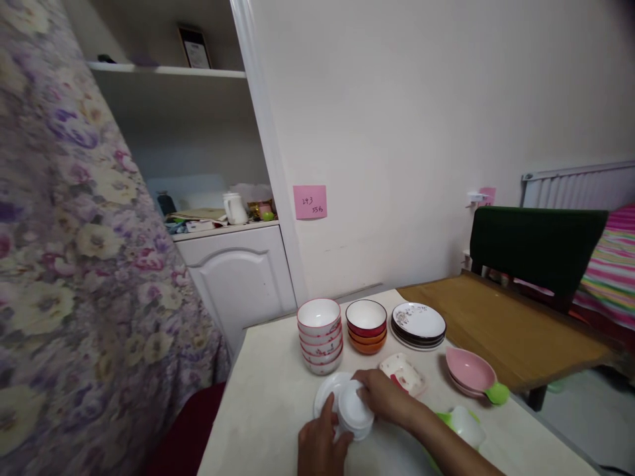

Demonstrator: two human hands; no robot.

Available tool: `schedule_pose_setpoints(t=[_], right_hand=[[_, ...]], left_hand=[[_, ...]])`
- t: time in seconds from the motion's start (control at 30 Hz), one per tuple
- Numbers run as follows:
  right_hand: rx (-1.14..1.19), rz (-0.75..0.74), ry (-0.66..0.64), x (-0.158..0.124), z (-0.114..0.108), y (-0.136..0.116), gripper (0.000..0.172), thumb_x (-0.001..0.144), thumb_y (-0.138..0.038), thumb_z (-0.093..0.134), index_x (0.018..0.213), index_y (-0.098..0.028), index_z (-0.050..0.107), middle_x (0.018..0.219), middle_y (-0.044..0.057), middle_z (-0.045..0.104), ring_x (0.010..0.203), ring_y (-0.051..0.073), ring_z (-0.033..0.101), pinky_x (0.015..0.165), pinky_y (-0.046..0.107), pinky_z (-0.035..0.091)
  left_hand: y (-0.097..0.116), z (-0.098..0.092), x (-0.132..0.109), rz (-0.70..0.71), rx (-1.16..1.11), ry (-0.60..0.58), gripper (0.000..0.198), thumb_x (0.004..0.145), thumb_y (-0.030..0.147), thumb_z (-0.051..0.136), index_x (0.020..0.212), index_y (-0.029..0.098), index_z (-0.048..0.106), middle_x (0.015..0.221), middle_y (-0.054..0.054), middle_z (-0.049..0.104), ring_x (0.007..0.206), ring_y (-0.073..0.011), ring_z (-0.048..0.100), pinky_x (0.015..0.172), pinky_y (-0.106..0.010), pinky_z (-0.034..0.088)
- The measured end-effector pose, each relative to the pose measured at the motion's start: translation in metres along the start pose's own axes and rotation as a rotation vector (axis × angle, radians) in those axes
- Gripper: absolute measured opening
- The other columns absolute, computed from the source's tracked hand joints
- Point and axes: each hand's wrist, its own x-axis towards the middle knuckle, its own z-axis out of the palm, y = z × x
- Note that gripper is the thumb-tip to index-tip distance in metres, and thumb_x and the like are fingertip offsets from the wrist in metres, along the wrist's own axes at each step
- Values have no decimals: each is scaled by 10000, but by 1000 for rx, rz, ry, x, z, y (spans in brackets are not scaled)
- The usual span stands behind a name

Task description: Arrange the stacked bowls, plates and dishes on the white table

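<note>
Both hands are on a small stack of white round dishes (pixel 356 406) near the front of the table. My right hand (pixel 381 395) grips the upper rim from the right, its fingers bent over the edge. On the left side, my left hand (pixel 322 436) holds the lower part of the stack between thumb and fingers. A white saucer (pixel 327 390) lies just behind, partly covered by the stack and the fingers. Close behind my right hand is a square patterned dish (pixel 401 371). A green and white dish (pixel 464 426) sits partly hidden by my right forearm.
Along the back stand stacked white bowls with red rims (pixel 320 337), red and orange bowls (pixel 366 327) and dark-rimmed plates (pixel 419 322). Pink leaf-shaped dishes (pixel 471 370) lie to the right. Beyond the white table (pixel 248 410) are a brown table (pixel 501 324) and a green chair (pixel 536 244).
</note>
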Motion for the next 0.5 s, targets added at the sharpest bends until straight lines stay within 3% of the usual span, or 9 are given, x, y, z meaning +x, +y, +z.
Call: schedule_pose_setpoints(t=[0.2,0.5], right_hand=[[-44,-10,6,36,19,8,327,741,-99,462,960,-127,703,994,153,741,929,239,679,778,293,479],[-117,5,-15,52,31,16,333,748,-126,474,999,-136,693,1029,166,731,958,252,677,796,309,479]], left_hand=[[-15,-8,22,-14,11,-14,642,743,271,462,1353,75,431,1029,-96,696,991,-227,594,952,-377,363],[-30,-4,32,-43,-34,-11,657,702,240,459,1332,55,454,1242,-142,623,1160,-258,521,1037,-436,292]])
